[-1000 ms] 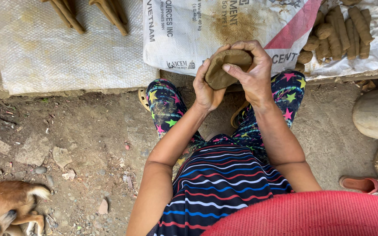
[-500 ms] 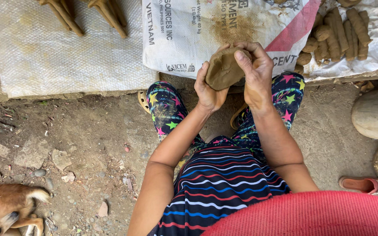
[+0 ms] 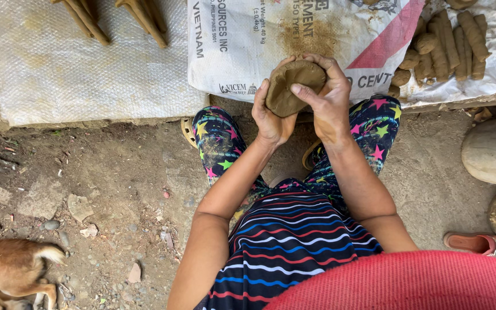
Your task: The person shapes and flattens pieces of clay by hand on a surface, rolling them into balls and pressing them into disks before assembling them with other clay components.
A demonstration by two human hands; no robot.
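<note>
- Person sat low on dirt ground [image 3: 116,189], knees apart, star-print leggings [image 3: 216,140], striped top [image 3: 294,241].
- Both hands up in front of knees, w/ a flat, roundish lump of brown clay [image 3: 291,86] between them, held over the near edge of a printed white sack [image 3: 248,40].
- Left hand [image 3: 271,117] cupped under and behind the clay, palm against it, fingers curled up its left side; closed around the lump.
- Right hand [image 3: 328,100] wrapped over the top and right edge, thumb laid across the clay's face, fingers hooked over the far rim; also closed on it.
- Clay tilted, its broad face toward the camera, upper rim a bit folded.
- Right of the sack, on another white sheet: pile of clay rolls & small balls [image 3: 446,46], well apart from the hands.
- Far left: plain woven sack [image 3: 87,80] spread flat, w/ a few tan stick-like pieces [image 3: 116,17] at its top edge; can't tell what they were.
- Right edge: large rounded pale objects [image 3: 492,152], partly cut off.
- Bottom left: hind part of a brown dog [image 3: 12,270] on the dirt, among small stones.
- Bottom right: red-pink sandal [image 3: 469,241] by the person's side.
</note>
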